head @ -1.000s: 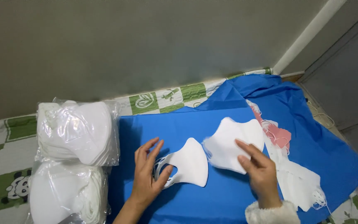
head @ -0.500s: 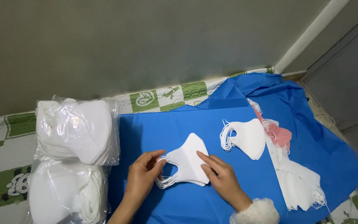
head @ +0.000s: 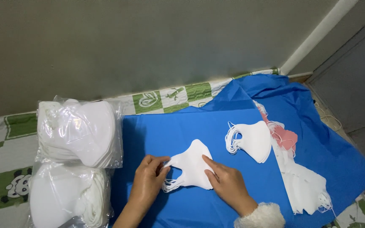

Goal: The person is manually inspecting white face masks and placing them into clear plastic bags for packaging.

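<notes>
A small stack of white face masks (head: 193, 166) lies on the blue cloth (head: 191, 126) in front of me. My left hand (head: 148, 182) pinches the ear loops at the stack's left edge. My right hand (head: 227, 183) rests with its fingers flat on the stack's right side. A second stack of white masks (head: 252, 141) lies apart on the cloth, further right, with its loops turned left.
Two clear plastic bags of white masks (head: 79, 133) (head: 66, 198) sit at the left on a green and white patterned mat (head: 9, 152). More white and pink masks (head: 300, 181) are spread along the cloth's right side. A grey wall (head: 148, 42) stands behind.
My right hand left the right stack and came to the near stack. Both hands now hold the near stack, which has shifted slightly and been squared up.
</notes>
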